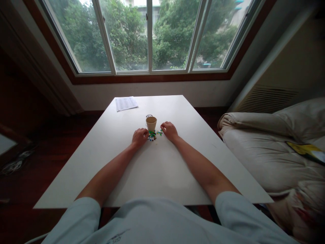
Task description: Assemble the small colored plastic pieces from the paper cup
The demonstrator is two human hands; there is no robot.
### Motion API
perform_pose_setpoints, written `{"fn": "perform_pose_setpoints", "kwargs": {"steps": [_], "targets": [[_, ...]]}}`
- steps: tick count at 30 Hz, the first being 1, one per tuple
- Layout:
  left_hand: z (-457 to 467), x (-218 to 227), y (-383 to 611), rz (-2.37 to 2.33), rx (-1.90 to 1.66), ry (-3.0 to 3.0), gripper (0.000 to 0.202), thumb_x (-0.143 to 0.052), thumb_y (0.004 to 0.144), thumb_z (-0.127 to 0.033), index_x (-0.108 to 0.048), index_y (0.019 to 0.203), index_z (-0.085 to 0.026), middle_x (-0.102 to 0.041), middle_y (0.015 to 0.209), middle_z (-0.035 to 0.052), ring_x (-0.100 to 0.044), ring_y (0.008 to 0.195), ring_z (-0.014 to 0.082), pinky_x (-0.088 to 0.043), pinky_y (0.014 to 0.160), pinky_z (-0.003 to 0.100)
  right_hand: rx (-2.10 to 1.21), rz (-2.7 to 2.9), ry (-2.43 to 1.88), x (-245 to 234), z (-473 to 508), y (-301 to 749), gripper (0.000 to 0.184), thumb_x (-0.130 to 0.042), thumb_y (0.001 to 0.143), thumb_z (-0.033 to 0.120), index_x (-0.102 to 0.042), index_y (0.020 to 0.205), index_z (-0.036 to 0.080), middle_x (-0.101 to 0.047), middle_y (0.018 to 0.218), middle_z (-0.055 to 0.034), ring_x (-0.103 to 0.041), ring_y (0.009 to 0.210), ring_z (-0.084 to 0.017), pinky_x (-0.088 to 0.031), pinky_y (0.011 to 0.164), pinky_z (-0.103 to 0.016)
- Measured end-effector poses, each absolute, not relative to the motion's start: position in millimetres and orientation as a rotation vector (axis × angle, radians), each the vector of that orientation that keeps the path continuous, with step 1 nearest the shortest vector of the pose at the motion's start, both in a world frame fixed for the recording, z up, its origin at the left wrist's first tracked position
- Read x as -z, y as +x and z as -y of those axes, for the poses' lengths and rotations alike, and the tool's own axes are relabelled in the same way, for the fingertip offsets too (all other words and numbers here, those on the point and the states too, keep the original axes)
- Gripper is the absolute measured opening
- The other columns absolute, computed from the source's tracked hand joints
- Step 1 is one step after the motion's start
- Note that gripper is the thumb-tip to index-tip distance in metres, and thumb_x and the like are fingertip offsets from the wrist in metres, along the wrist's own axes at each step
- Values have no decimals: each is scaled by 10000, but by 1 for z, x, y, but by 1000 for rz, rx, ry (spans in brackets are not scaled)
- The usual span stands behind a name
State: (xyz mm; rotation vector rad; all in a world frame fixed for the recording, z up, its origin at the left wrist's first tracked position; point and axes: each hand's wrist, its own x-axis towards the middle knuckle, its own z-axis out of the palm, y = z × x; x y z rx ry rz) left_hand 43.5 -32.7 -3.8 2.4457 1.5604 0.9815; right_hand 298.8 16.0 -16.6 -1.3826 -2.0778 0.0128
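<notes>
A tan cup [151,124] stands upright near the middle of the white table [162,169]. Right in front of it lies a loose pile of small coloured pieces [152,135], mostly green with some yellow, white and dark ones; they look like beads. At the left edge of the pile rests my left hand [139,137], its fingers curled and pressed together. My right hand [170,130] is to the right of the cup, thumb and fingertips pinched close beside a few scattered pieces. Whatever either hand's fingertips hold is too small to see.
Printed papers [126,103] lie at the table's far left corner. A small dark-rimmed item [149,116] sits just behind the cup. To the right of the table is a cream sofa [256,152] with a yellow and dark item on it. A window [149,37] fills the wall ahead.
</notes>
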Motion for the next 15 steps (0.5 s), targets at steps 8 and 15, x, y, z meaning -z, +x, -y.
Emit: {"fn": "perform_pose_setpoints", "kwargs": {"steps": [8, 15], "targets": [[30, 5, 44, -1572, -987, 2444, 125, -592, 908, -228, -689, 828, -225, -691, 812, 46, -603, 820, 212, -451, 780, 344, -126, 2115, -1494, 25, -26, 313, 132, -647, 930, 225, -776, 960, 218, -675, 931, -73, -598, 948, -223, -468, 891, -332], [30, 7, 43, -1586, -966, 2463, 126, -592, 917, -222, -689, 836, -217, -691, 828, 43, -594, 834, 211, -440, 787, 341, -290, 2189, -1316, 25, -28, 307, 144, -653, 901, 186, -793, 927, 206, -682, 948, -58, -611, 903, -184, -465, 845, -279]]}}
